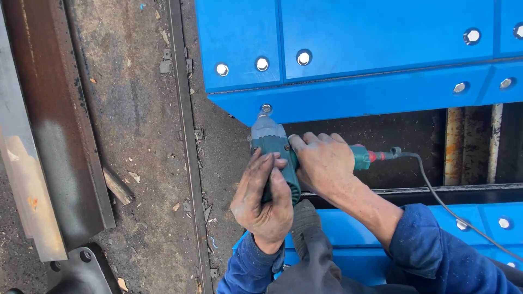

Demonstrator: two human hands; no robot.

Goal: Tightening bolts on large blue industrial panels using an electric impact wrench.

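A worker bends over a green power drill (275,149) whose nose points away from the body and up the frame, set against a bolt head (266,108) in the sloping edge of a blue panel (348,32). The tool's barrel runs near-vertical in the view, from the grey chuck end at the bolt down to the rear of the body near the worker's knee; its handle branches off to the right, ending in a red collar from which a grey cable (447,204) trails toward the lower right corner.

The left hand (265,198), grimy and curled shut, clasps the rear of the drill body from below, fingers wrapped over the green housing. The right hand (321,163) closes around the side handle, knuckles up, fingers folded across the drill. Both arms wear blue sleeves (441,253).

A row of shiny bolts lines the panel above the drill. To the left lie a dirt-strewn concrete floor (136,136), a thin steel rail (188,136) and a rusty steel beam (54,109).
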